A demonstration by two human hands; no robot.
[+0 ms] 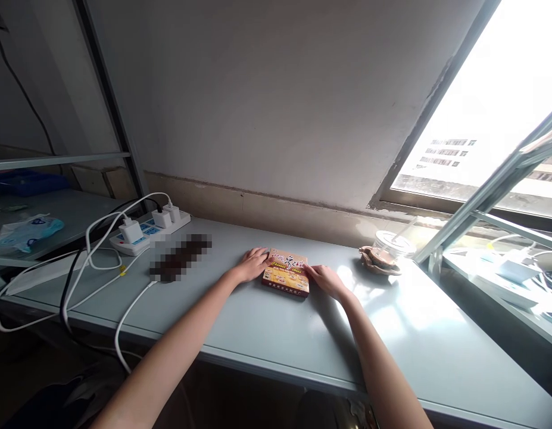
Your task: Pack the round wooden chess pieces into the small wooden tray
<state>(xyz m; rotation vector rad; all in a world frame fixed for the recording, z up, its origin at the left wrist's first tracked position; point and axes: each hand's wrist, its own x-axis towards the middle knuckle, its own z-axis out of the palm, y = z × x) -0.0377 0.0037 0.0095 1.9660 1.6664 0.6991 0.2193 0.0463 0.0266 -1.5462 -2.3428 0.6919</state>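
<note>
A flat Chinese chess box [286, 275], yellow and dark red, lies face up on the grey table [258, 333]. My left hand [252, 265] rests at the box's left side, fingers spread and touching its upper left edge. At the right side, my right hand [324, 280] has its fingers pressed together against the box's edge. Between them the hands have the box by its two sides, and its printed top shows.
On the left are a white power strip [180, 221] with plugs, looping cables and a blurred dark object [180, 259]. A lidded plastic cup [394, 243] stands by a brown dish [377, 262] at the right, near the window.
</note>
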